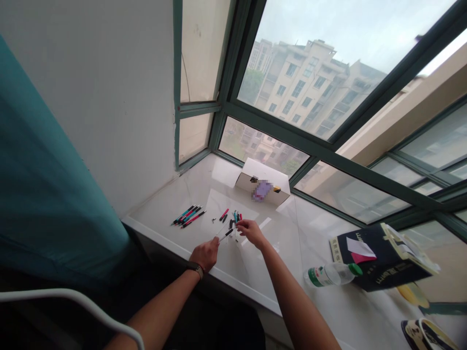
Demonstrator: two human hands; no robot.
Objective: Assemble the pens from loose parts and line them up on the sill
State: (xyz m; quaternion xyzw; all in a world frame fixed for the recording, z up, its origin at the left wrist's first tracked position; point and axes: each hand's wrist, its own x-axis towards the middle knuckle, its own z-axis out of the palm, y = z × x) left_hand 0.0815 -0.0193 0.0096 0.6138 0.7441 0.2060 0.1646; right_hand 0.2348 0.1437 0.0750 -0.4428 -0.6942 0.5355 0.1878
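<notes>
My left hand (pixel 205 253), with a band on its wrist, is closed around a pen part (pixel 228 233) that has a pale shaft and a black section. Just right of it, my right hand (pixel 250 230) has thumb and fingers pinched together over a small pile of loose pen parts (pixel 231 222); what lies between its fingertips is too small to make out. A pink barrel piece (pixel 224 214) and a small metallic tip (pixel 214 220) are scattered left of the pile. Farther left, several blue, red and black pens (pixel 188 215) lie side by side on the white sill (pixel 153 214).
A white box (pixel 262 170) stands against the window behind the pen parts. On the right are a lying plastic bottle with a green cap (pixel 330 275), a dark paper bag (pixel 386 267) and a patterned tub (pixel 414 334). A teal curtain (pixel 54 184) hangs at left.
</notes>
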